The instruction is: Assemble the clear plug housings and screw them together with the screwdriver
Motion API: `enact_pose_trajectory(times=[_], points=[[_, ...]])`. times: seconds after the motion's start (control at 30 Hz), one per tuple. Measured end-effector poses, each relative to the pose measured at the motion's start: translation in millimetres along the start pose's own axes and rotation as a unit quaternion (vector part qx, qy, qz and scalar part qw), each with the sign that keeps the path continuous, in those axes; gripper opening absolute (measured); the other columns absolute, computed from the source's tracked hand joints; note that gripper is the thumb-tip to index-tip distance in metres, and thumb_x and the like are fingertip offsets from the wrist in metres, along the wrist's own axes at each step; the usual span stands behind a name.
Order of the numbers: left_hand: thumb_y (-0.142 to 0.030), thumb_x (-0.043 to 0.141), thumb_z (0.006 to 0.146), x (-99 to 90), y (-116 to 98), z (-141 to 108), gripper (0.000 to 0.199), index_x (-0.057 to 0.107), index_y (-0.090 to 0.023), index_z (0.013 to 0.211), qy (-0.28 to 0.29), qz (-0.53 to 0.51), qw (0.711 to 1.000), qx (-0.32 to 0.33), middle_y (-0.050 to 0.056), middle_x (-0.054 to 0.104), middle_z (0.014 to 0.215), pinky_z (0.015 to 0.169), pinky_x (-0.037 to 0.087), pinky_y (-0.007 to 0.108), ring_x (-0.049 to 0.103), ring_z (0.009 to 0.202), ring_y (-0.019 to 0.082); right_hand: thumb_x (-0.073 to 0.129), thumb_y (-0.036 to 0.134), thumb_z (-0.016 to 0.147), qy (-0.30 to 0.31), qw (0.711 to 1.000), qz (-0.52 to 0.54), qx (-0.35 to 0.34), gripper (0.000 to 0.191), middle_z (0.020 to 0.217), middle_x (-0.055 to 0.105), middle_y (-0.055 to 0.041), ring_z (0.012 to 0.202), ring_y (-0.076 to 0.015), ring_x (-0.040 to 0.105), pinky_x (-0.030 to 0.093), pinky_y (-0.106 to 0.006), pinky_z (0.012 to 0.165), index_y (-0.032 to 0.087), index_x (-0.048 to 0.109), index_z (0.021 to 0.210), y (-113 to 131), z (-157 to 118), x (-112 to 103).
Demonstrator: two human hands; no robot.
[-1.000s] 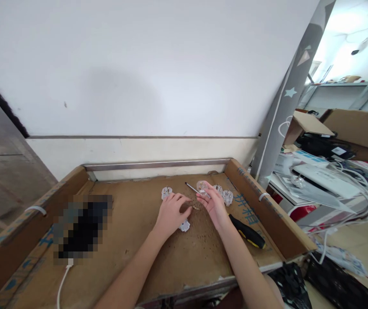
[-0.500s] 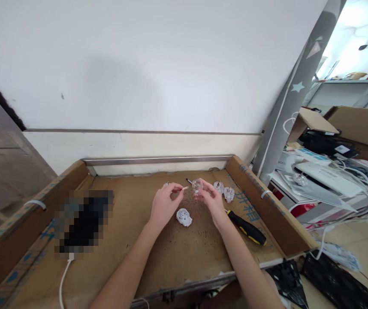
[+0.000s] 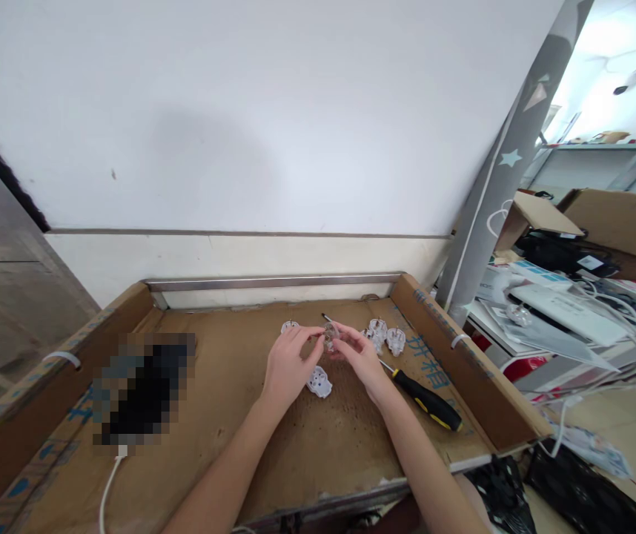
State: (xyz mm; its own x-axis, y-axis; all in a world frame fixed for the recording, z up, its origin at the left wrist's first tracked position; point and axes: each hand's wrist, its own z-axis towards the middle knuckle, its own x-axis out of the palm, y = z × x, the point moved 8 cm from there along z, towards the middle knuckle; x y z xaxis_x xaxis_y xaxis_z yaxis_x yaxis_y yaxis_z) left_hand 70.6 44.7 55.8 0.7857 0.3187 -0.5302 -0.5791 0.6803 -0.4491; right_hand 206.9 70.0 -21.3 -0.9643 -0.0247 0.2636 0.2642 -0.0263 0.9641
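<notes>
Over the middle of the cardboard-lined tray, my right hand (image 3: 358,360) grips a clear plastic plug part (image 3: 330,337) between thumb and fingers. My left hand (image 3: 293,360) is closed in a pinch, its fingertips meeting that part's left side. The small tan piece seen in this pinch earlier is now mostly hidden by the fingers. Below the hands lies a white plug cover (image 3: 319,382) with holes in it. Another plug part with pins (image 3: 289,326) sits behind my left hand, partly covered. To the right are several clear plug halves with metal pins (image 3: 396,340).
A black and yellow screwdriver (image 3: 428,399) lies beside my right forearm. On the left is a blurred dark device (image 3: 148,389) with a white cable (image 3: 107,486). Raised cardboard walls (image 3: 465,360) edge the tray. Boxes and cables (image 3: 574,304) crowd a surface at right.
My left hand has brought the small tan piece rightward to the clear plug part. The two hands now meet, where a gap was before. More plug parts show beyond my right hand.
</notes>
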Motion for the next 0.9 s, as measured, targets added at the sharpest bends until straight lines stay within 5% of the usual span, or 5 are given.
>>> enact_pose_trajectory(times=[0.73, 0.9], points=[[-0.026, 0.049, 0.089, 5.7, -1.7, -2.2, 0.021, 0.061, -0.024, 0.106, 0.03, -0.004, 1.0, 0.002, 0.003, 0.067, 0.097, 0.081, 0.048, 0.032, 0.06, 0.089, 0.017, 0.077, 0.032, 0.059, 0.012, 0.997, 0.067, 0.044, 0.048, 0.087, 0.063, -0.002, 0.074, -0.0118, 0.059, 0.054, -0.029, 0.07, 0.021, 0.066, 0.105, 2.0, -8.0, 9.2], [-0.029, 0.051, 0.088, -1.6, 17.1, -2.0, 0.022, 0.06, -0.022, 0.107, -0.015, 0.02, 0.997, -0.071, 0.004, 0.067, 0.097, 0.079, 0.05, 0.033, 0.061, 0.088, 0.018, 0.073, 0.035, 0.065, 0.03, 0.992, 0.103, 0.066, 0.051, 0.083, 0.066, -0.0033, 0.073, -0.0127, 0.063, 0.052, -0.029, 0.075, 0.02, 0.062, 0.113, 3.1, -10.6, 9.7]])
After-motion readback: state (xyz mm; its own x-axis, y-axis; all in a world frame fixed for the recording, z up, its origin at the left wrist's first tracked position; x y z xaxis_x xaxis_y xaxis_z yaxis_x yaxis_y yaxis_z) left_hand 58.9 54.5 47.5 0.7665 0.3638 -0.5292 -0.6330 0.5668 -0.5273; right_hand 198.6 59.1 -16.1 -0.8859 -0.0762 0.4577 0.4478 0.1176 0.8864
